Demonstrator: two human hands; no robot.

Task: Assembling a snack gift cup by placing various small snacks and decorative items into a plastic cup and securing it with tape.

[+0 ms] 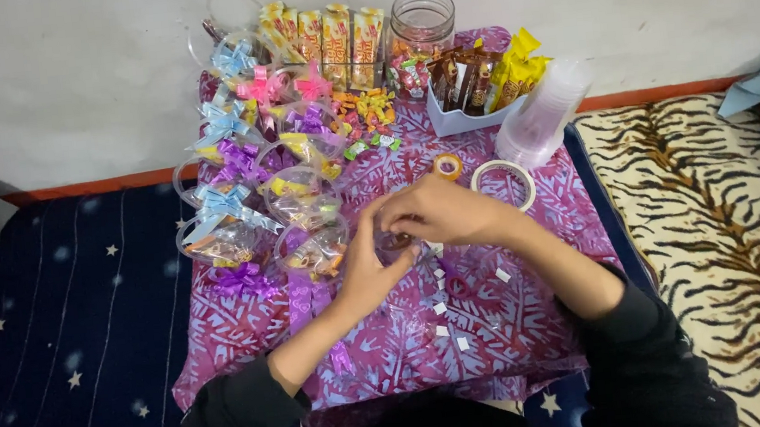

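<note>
- A head-worn camera looks down on a low worktop (539, 319) draped in a purple cloth with a pale leaf pattern, set against a white wall.
- At the centre, both hands meet over a small clear plastic cup (394, 241) holding something brown; it stands on the cloth and is mostly hidden.
- The left hand (369, 275) comes in from seven o'clock, its fingers curled around the near side of the cup.
- The right hand (440, 209) comes in from four o'clock and lies over the cup's top, fingers bent and pressed together; whether they pinch anything cannot be told.
- Both arms wear dark sleeves pushed up above the wrists.
- Just below the hands, toward six o'clock, small white paper squares (439, 308) lie scattered on the cloth.
- At ten o'clock, filled clear cups (307, 207) cluster together, topped with ribbon bows in blue, pink and purple.
- At twelve o'clock, yellow snack packets (337, 41) stand upright along the wall beside a clear glass jar (422, 18).
- At one o'clock, a white box (464, 117) holds brown and yellow sachets, and a stack of empty clear cups (542, 114) lies tilted beside it.
- Two tape rolls (503, 174) lie just beyond the right hand.
- Loose wrapped sweets (368, 112) lie between the jar and the filled cups.
</note>
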